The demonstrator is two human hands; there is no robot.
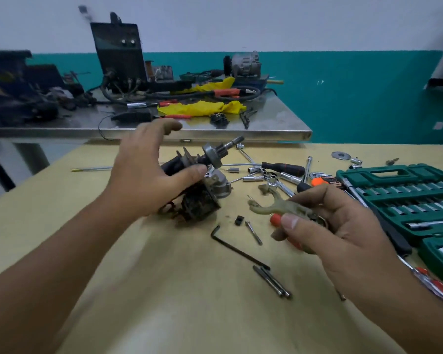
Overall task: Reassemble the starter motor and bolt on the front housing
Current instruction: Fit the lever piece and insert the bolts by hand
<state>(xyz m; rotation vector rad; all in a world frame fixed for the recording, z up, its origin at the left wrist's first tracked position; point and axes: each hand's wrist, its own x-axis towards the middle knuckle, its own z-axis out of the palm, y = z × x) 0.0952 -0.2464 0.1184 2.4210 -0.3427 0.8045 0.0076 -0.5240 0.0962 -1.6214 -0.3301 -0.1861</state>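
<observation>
The dark, dirty starter motor body lies on the yellow table, its drive gear and shaft pointing up and away. My left hand rests over the motor's left side, fingers spread, thumb against the body near the gear. My right hand holds a greenish shift fork lever just right of the motor, forked end toward it. A silver housing part lies against the motor's right side.
A black hex key, two long bolts, a small pin and a black clip lie in front. Sockets, ratchets and screwdrivers are scattered behind. A green socket set case lies open at right. A cluttered steel bench stands beyond.
</observation>
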